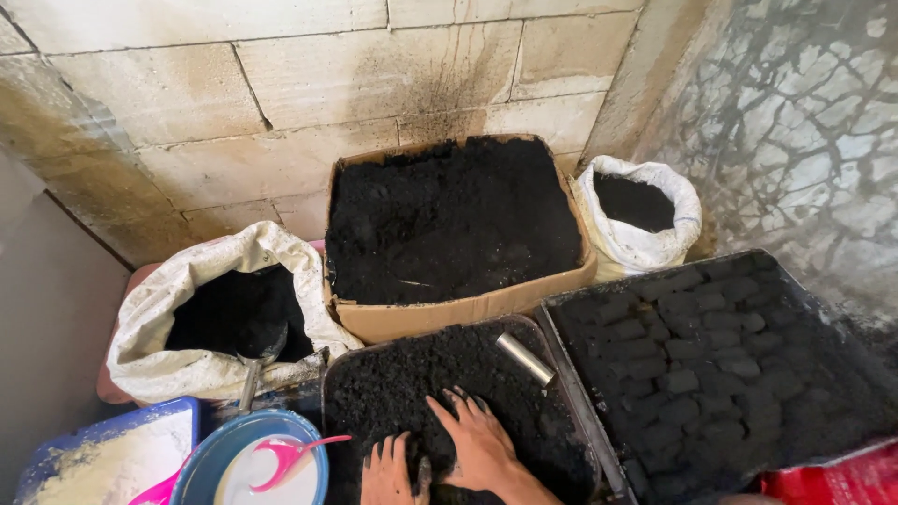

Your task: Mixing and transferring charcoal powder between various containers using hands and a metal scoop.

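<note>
Both of my hands rest in a dark tray (329,374) filled with damp black charcoal powder (402,374) at the bottom centre. My right hand (479,441) lies flat on the powder, fingers spread and pointing away from me. My left hand (387,472) sits just beside it, lower and to the left, with its fingers pressed into the powder and its lower part cut off by the frame edge. Both hands are smeared black. A short metal tube (524,358) lies on the powder near the tray's far right corner, apart from my hands.
To the right, a flat tray (561,323) holds several black briquettes (697,360). Behind stand a cardboard box (449,313) of black powder and two white sacks (154,318) (655,245) of it. A blue bowl (201,458) with a pink scoop (285,455) and a white-powder tub (112,458) sit at the left.
</note>
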